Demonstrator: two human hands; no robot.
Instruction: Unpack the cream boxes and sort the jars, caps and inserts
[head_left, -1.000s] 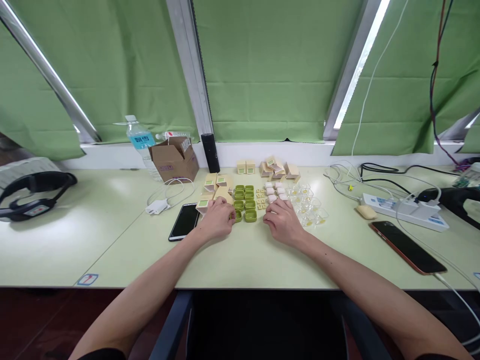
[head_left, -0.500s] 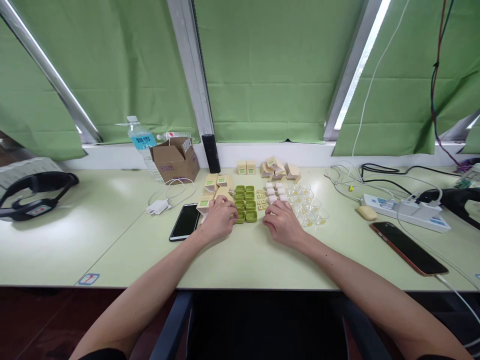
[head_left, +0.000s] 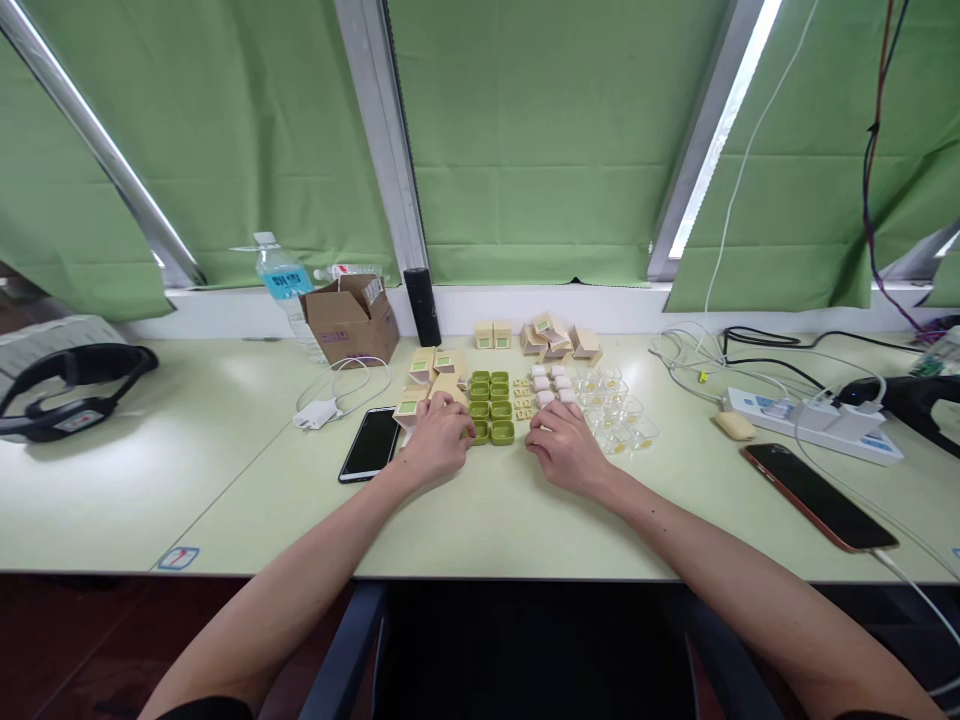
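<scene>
My left hand (head_left: pixel 441 437) rests palm down, fingers bent and slightly apart, its fingertips at the near-left green square tray (head_left: pixel 479 432). No object shows in it. Under and behind that hand lie small cream boxes (head_left: pixel 422 364) with green labels. My right hand (head_left: pixel 568 448) also rests palm down with loosely parted fingers, beside white-pink blocks (head_left: pixel 543 384); nothing is visible in its grip. Between the hands, several green trays (head_left: pixel 502 432) stand in two columns. Small yellow pieces (head_left: pixel 523 400) lie right of them, and clear plastic covers (head_left: pixel 613 418) sit beyond the blocks.
More cream boxes (head_left: pixel 555 340) stand at the back. A black phone (head_left: pixel 370 443) and a white charger (head_left: pixel 318 413) lie left, near a cardboard box (head_left: pixel 352 325) and a bottle (head_left: pixel 286 290). To the right are a power strip (head_left: pixel 814 425), another phone (head_left: pixel 817 495) and loose cables.
</scene>
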